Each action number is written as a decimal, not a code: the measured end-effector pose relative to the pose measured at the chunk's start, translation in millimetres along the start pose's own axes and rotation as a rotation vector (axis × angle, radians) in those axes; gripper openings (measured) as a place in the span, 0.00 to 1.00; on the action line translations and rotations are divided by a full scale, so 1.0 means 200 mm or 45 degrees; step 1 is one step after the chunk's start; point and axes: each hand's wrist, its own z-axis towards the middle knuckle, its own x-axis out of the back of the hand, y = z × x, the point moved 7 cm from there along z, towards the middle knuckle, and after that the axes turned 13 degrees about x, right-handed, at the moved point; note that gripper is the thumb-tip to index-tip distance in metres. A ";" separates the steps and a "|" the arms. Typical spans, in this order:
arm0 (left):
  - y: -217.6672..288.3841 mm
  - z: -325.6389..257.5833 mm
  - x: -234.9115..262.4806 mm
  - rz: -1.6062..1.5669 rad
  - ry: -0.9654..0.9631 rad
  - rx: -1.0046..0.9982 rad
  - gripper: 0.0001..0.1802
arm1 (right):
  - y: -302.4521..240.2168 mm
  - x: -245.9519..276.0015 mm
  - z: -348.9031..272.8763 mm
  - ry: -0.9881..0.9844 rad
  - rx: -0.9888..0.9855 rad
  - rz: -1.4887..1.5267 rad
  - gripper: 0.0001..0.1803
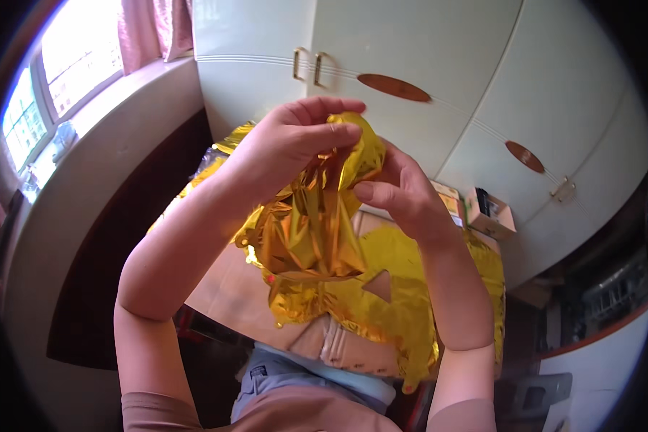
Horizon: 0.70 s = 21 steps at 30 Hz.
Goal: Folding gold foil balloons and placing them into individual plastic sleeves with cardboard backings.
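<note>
A crumpled gold foil balloon (313, 234) hangs between my hands above the table. My left hand (309, 129) pinches its top edge from the left, thumb and fingers closed on the foil. On the other side my right hand (403, 189) grips the foil, with the thumb on its near face and the fingers partly hidden behind it. Below lies another flat gold foil balloon (403, 259) with a triangular hole, spread over the table and hanging past its near edge. More gold foil (234, 137) shows beyond my left forearm.
The table (227, 284) has a tan, creased cover. An open box (491, 214) with dark items stands at its far right corner. White cabinet doors (410, 43) with brass handles rise behind. At the left are a window (79, 57) and a pink curtain (140, 36).
</note>
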 end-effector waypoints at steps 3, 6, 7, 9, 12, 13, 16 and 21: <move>0.02 -0.06 -0.14 -0.134 0.072 -0.176 0.27 | -0.07 0.10 -0.14 0.145 -0.021 -0.123 0.21; 0.02 -0.04 -0.17 -0.295 -0.125 -0.462 0.29 | -0.13 0.14 -0.25 0.203 0.101 0.227 0.14; -0.04 -0.02 -0.19 -0.225 -0.161 -0.498 0.31 | -0.17 0.15 -0.30 0.178 0.159 0.464 0.14; -0.30 0.04 -0.32 0.045 -0.247 -0.273 0.38 | -0.25 0.20 -0.40 0.336 0.209 0.688 0.12; -0.70 -0.05 -0.64 -0.245 -0.764 0.230 0.43 | -0.27 0.25 -0.49 0.217 0.490 0.851 0.10; -0.81 -0.11 -0.78 -0.358 -0.932 0.390 0.45 | -0.28 0.31 -0.55 0.070 0.635 0.897 0.10; -0.97 -0.25 -0.89 -0.008 -0.684 0.666 0.19 | -0.14 0.45 -0.83 0.047 0.648 0.891 0.17; -1.37 -0.18 -0.66 -0.005 -0.153 0.694 0.08 | 0.10 0.51 -1.37 1.229 0.384 0.995 0.30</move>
